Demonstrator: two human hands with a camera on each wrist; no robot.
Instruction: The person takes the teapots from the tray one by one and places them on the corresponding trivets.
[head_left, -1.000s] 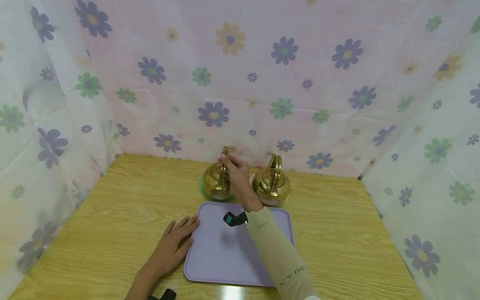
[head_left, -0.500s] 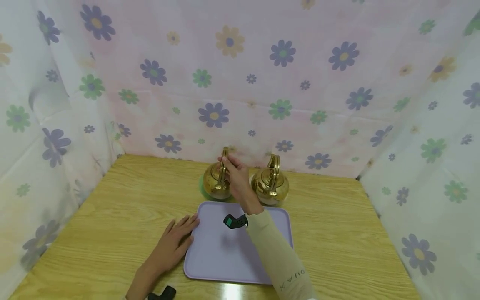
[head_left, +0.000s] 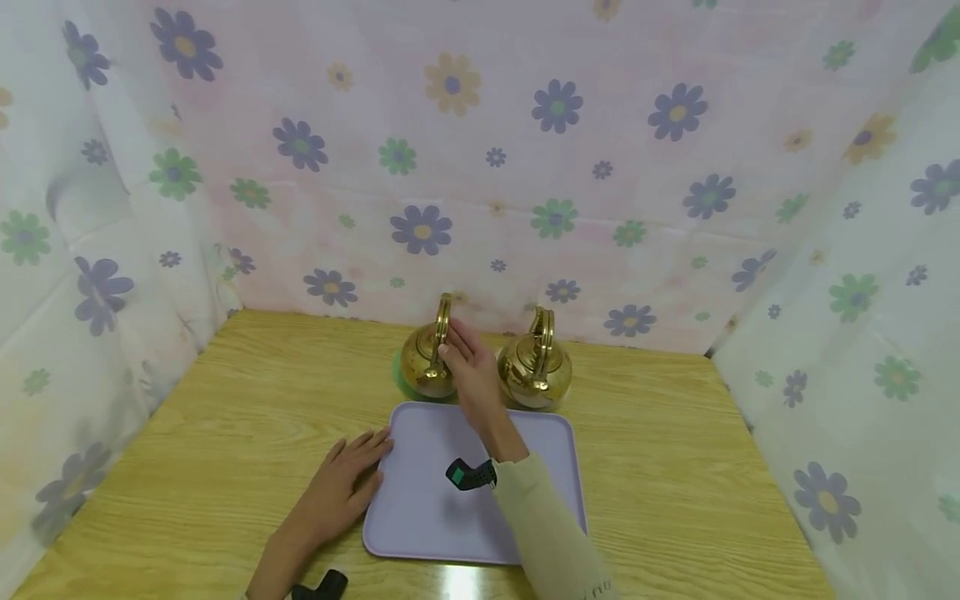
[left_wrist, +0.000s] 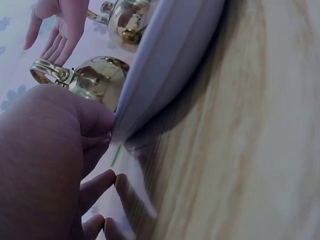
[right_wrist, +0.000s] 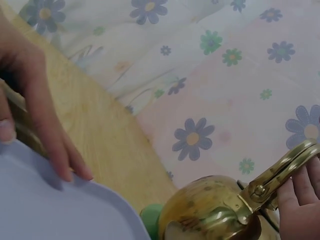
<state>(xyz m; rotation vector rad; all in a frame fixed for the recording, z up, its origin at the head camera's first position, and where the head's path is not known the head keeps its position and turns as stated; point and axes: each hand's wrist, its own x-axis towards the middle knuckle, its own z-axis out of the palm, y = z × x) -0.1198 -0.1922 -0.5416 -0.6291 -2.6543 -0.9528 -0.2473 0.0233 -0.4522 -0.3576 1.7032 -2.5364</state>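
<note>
Two shiny brass kettles stand side by side behind a lilac tray (head_left: 420,500). My right hand (head_left: 476,379) is beside the upright handle of the left kettle (head_left: 422,367), its fingers extended and nothing gripped. In the right wrist view the fingers (right_wrist: 303,192) lie right alongside that kettle's double-bar handle (right_wrist: 285,172). The right kettle (head_left: 528,383) is just past the back of this hand. Resting on the table at the tray's left edge, my left hand (head_left: 337,483) has its fingers spread, the fingertips right at the rim.
A green round piece (head_left: 400,379) shows under the left kettle's left side. The wooden table (head_left: 675,467) is enclosed at the back and sides by a flower-print curtain (head_left: 480,192). Black straps with small devices (head_left: 471,473) are on both wrists.
My right hand has let go of the left kettle's handle; its fingers have straightened and slipped slightly down and right of it. The kettles and left hand stay in place.
</note>
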